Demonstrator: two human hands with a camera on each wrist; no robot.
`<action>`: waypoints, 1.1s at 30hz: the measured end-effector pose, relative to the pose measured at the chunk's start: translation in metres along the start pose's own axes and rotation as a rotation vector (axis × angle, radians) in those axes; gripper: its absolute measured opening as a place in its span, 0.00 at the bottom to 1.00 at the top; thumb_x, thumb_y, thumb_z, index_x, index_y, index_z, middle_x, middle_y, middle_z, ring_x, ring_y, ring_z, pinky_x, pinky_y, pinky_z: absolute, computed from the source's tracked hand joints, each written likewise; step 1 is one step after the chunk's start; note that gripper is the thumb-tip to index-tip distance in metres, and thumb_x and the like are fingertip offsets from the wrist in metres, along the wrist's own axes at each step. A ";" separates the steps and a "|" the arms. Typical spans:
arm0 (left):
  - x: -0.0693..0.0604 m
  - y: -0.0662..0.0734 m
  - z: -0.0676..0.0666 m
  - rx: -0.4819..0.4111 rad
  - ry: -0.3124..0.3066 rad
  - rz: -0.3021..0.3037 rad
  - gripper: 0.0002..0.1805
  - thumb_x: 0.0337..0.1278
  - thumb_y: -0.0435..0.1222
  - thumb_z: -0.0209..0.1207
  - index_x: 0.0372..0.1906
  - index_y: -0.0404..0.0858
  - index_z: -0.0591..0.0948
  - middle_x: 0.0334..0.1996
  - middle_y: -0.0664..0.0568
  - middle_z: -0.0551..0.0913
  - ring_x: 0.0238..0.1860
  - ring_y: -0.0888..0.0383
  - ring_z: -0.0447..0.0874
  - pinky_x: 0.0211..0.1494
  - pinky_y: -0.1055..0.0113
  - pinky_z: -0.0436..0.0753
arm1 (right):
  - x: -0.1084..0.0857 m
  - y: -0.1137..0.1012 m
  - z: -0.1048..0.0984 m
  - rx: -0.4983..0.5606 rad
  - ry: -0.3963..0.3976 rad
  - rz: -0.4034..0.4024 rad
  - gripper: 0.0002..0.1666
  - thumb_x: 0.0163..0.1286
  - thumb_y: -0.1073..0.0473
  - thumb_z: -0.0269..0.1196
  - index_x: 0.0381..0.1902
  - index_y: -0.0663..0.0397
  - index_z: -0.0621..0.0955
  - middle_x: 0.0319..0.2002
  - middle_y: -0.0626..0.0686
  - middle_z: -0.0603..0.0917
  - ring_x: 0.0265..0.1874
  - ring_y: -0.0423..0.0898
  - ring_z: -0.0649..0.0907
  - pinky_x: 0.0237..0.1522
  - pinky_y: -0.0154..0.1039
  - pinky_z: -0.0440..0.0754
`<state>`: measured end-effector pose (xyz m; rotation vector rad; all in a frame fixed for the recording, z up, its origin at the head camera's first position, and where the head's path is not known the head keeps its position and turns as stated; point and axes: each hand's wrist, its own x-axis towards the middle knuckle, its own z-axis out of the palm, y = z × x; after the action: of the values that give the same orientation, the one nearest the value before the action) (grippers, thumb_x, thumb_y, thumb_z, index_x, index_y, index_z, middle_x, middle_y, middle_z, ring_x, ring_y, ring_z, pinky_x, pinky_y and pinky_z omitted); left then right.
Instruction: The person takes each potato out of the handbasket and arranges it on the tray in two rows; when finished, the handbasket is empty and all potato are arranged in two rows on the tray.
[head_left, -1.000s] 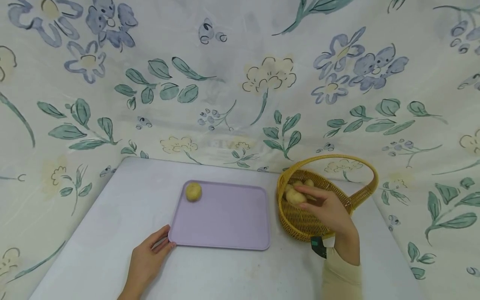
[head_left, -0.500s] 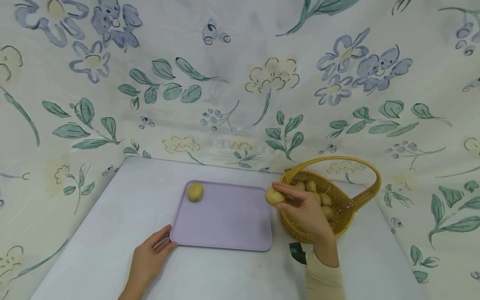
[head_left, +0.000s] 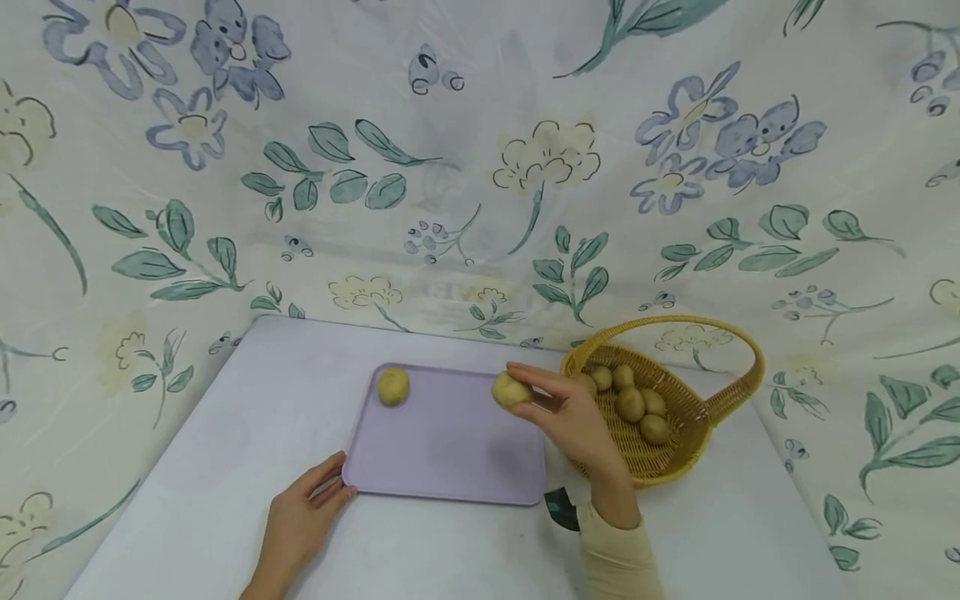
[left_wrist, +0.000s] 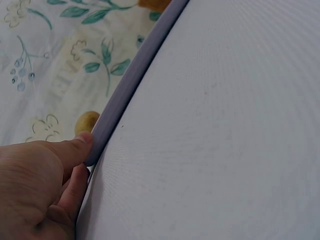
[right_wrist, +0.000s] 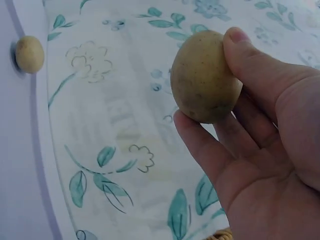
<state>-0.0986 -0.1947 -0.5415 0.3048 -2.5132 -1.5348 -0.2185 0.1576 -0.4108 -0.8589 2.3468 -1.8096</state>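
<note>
Right hand (head_left: 573, 417), thumb and fingertips closed around one potato (head_left: 510, 389), holds it up clear of the lavender tray (head_left: 442, 454), over its far right part in the head view; a second potato (head_left: 393, 386) sits alone in the far left corner. Left hand (head_left: 300, 512) pinches the tray's near left corner, thumb and fingers to either side of the rim. To the right of the tray, on the white table (head_left: 450, 546), stands a wicker basket (head_left: 688, 408) with a tall arched handle, several more potatoes (head_left: 630, 406) lying inside.
</note>
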 end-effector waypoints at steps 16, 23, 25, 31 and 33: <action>0.001 -0.003 0.001 -0.018 -0.002 -0.004 0.31 0.54 0.27 0.72 0.65 0.32 0.79 0.59 0.36 0.84 0.49 0.82 0.78 0.52 0.88 0.84 | 0.026 0.015 0.032 -0.046 0.024 0.030 0.29 0.64 0.67 0.71 0.64 0.59 0.81 0.67 0.56 0.80 0.68 0.54 0.79 0.63 0.36 0.85; 0.001 -0.003 0.000 -0.014 0.004 0.006 0.31 0.54 0.25 0.71 0.65 0.31 0.79 0.59 0.36 0.84 0.48 0.84 0.77 0.51 0.88 0.84 | 0.038 0.026 0.047 -0.043 0.061 0.059 0.29 0.63 0.65 0.72 0.64 0.57 0.81 0.66 0.54 0.82 0.67 0.51 0.79 0.62 0.35 0.86; 0.001 -0.003 0.000 -0.026 0.004 0.006 0.31 0.54 0.25 0.71 0.65 0.31 0.79 0.59 0.35 0.84 0.48 0.85 0.77 0.51 0.88 0.84 | 0.042 0.030 0.053 -0.039 0.087 0.072 0.29 0.63 0.66 0.73 0.63 0.58 0.82 0.66 0.54 0.82 0.67 0.51 0.80 0.62 0.35 0.86; 0.000 -0.003 0.002 -0.032 0.005 -0.003 0.31 0.54 0.25 0.71 0.65 0.31 0.79 0.59 0.36 0.84 0.47 0.84 0.78 0.51 0.88 0.84 | 0.052 0.037 0.064 -0.026 0.176 0.100 0.28 0.63 0.66 0.73 0.62 0.59 0.83 0.65 0.56 0.82 0.68 0.53 0.79 0.65 0.43 0.85; 0.000 -0.003 0.001 -0.026 0.006 0.000 0.30 0.54 0.25 0.71 0.65 0.31 0.79 0.59 0.36 0.84 0.47 0.84 0.78 0.51 0.88 0.84 | 0.056 0.040 0.066 -0.029 0.193 0.114 0.28 0.63 0.66 0.73 0.61 0.58 0.83 0.65 0.55 0.83 0.68 0.52 0.79 0.66 0.45 0.84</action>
<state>-0.0990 -0.1952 -0.5451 0.3050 -2.4862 -1.5623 -0.2572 0.0801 -0.4519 -0.5627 2.4836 -1.8934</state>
